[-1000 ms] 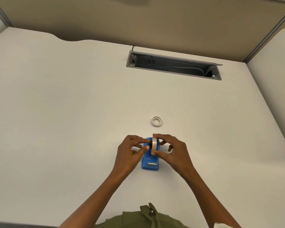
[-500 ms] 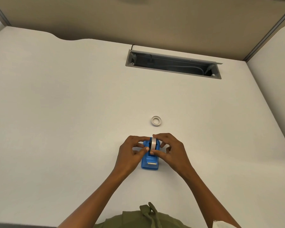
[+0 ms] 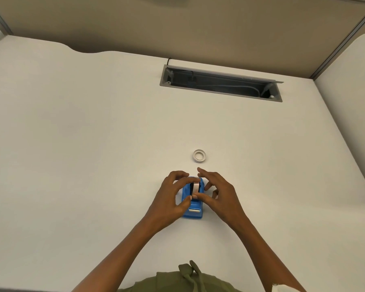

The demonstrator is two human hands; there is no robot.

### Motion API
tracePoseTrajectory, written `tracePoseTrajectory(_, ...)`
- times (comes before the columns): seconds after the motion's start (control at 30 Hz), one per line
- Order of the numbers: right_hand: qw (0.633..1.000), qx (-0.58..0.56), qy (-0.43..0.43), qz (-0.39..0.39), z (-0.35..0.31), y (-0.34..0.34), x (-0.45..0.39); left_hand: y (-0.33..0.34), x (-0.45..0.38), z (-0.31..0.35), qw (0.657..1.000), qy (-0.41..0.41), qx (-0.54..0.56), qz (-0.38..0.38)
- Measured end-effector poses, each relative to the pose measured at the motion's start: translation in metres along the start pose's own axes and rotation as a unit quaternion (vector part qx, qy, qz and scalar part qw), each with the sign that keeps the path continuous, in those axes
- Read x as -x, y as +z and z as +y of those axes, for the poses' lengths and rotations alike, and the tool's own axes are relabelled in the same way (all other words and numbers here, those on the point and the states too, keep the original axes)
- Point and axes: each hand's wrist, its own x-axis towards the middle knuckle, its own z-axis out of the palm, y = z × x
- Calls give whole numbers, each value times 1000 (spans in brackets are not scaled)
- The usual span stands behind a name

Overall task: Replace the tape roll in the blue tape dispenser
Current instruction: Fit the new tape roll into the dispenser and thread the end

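Note:
The blue tape dispenser (image 3: pixel 193 209) lies on the white desk in front of me, its cutter end toward me. A white tape roll (image 3: pixel 196 187) on a black hub sits down in its cradle. My left hand (image 3: pixel 168 199) reaches in from the left, with the index finger over the top of the roll and the thumb at its near side. My right hand (image 3: pixel 218 193) is on the right with fingers spread and lifted, and only its thumb tip touches the roll's near edge. A small white tape ring (image 3: pixel 199 155) lies flat on the desk just beyond the dispenser.
A grey open cable slot (image 3: pixel 220 85) with wires inside is set into the desk at the back. Tan partition walls border the desk behind and at the right. My green shirt shows at the bottom edge.
The roll has gone down from above the dispenser into its cradle. My right hand's fingers have let go and spread apart, while my left hand stays on the roll.

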Motion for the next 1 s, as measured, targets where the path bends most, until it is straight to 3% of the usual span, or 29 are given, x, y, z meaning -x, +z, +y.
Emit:
tracePoseTrajectory(0.27,998,-17,-37,50,-6,-9,12,2,-2,-6,1000,-4,-16,-3)
tracePoseTrajectory(0.5,998,23,-56,27,-7,-9,15,5,-5,-12,1000,-11,-18,-5)
tracePoseTrajectory(1.0,998,-19,-44,37,-15,-7,3,4,-6,-13,1000,0,-11,-7)
